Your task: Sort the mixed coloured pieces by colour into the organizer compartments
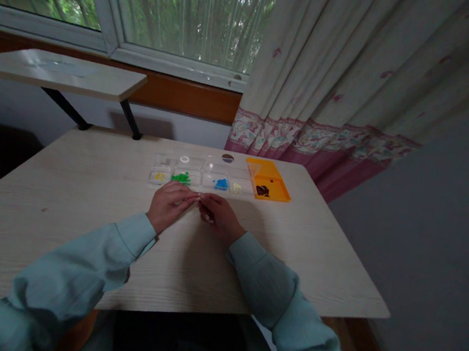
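Observation:
My left hand (171, 205) and my right hand (220, 215) meet fingertip to fingertip above the table, in front of a row of small boxes. Both are closed in a pinch. Something tiny and pale shows between the fingertips, too small to name. Just beyond my left hand lie green pieces (181, 178) and yellow pieces (159, 176) in clear compartments. Past my right hand are blue pieces (220, 184) and cream pieces (236, 188), also in clear compartments. At the right end, an open orange box (279, 190) holds dark brown pieces (263, 191).
The pale wooden table (317, 265) ends near my body and narrows to the back. A raised shelf (100, 82) on black legs stands at the back left. A curtain (296, 92) hangs behind the right back edge, beside a window (194, 17).

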`<state>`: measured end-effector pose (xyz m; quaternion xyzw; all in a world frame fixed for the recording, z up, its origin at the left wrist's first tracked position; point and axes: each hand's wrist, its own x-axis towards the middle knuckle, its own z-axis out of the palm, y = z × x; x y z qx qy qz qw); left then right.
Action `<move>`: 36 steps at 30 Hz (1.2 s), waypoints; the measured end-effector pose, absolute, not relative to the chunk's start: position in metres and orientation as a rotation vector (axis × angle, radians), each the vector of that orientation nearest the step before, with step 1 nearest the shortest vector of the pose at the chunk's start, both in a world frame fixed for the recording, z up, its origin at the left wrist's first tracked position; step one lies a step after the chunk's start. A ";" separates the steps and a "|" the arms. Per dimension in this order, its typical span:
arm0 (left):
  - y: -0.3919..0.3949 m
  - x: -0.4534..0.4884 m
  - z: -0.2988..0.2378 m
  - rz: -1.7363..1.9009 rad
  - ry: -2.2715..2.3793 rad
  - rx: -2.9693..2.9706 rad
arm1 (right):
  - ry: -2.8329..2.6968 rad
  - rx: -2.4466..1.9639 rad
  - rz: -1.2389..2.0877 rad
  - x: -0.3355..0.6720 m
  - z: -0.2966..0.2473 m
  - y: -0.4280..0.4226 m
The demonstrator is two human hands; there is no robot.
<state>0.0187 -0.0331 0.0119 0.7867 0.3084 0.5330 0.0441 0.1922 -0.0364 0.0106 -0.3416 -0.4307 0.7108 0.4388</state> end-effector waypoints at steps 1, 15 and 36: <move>-0.034 0.018 0.013 1.631 0.924 2.392 | -1.073 -0.845 1.784 0.192 0.012 -0.037; 0.003 -0.043 0.009 1.519 1.444 2.358 | -0.977 -0.985 1.624 0.197 0.005 -0.031; 0.036 -0.093 -0.014 1.355 1.885 2.318 | -0.906 -0.992 1.608 0.207 0.003 -0.023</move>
